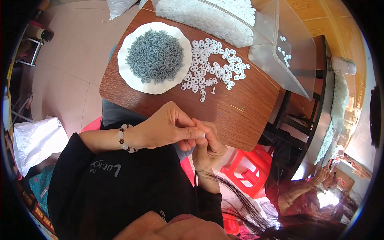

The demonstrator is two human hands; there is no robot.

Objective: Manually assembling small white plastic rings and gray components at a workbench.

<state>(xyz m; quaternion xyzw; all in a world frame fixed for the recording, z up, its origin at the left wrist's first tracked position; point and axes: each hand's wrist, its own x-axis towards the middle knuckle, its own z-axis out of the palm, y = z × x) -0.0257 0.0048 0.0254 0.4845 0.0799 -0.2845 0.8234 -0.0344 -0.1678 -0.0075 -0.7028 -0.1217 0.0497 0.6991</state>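
Observation:
My left hand and my right hand meet in front of my chest, at the table's near edge. Thumbs and fingertips of both are pinched together around a small white plastic piece, mostly hidden by the fingers. Beyond them lies a loose spread of white plastic pieces with two holes each. A single small white pin-like piece rests near that spread. To its left, a white scalloped plate holds a heap of small grey screw-like pieces.
A clear plastic bin full of white pieces stands at the table's far side. A thin stick lies on the brown wooden table. Red stools stand below right. Another person's hand works at a side table.

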